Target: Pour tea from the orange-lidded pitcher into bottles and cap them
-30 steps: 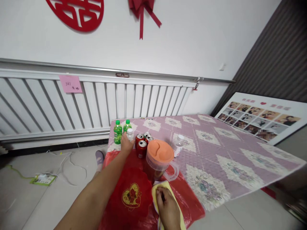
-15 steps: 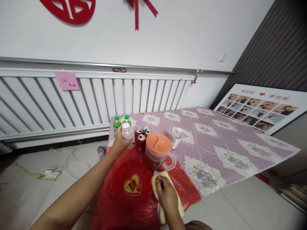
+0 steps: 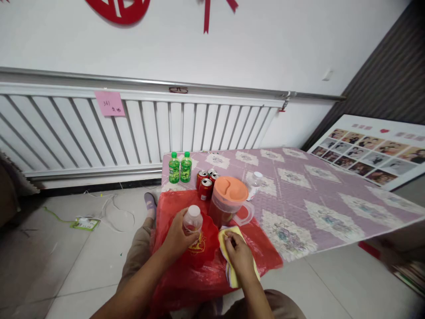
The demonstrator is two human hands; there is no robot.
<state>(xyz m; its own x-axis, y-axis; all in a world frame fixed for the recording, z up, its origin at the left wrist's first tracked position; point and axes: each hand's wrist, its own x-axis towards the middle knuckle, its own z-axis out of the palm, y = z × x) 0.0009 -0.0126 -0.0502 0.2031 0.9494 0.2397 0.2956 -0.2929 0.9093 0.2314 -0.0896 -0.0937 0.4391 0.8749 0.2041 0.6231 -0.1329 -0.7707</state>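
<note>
My left hand is wrapped round a clear plastic bottle with a white cap, held upright over a red scalloped plate with a gold heart print. My right hand, fingers curled and pinched together, grips a folded yellow cloth at the plate's right side. Just behind the plate stands a clear pitcher with an orange lid. A second clear bottle with a white cap is partly hidden behind the pitcher.
Several red drink cans stand left of the pitcher. Behind them are two green bottles. Red plastic sheeting covers the near part of the flowered tablecloth. A white radiator runs along the wall; a photo board leans at right.
My left hand has brought the clear bottle from beside the green bottles toward me, over the red plate. My right hand stays on the yellow cloth. The view has shifted slightly left.
</note>
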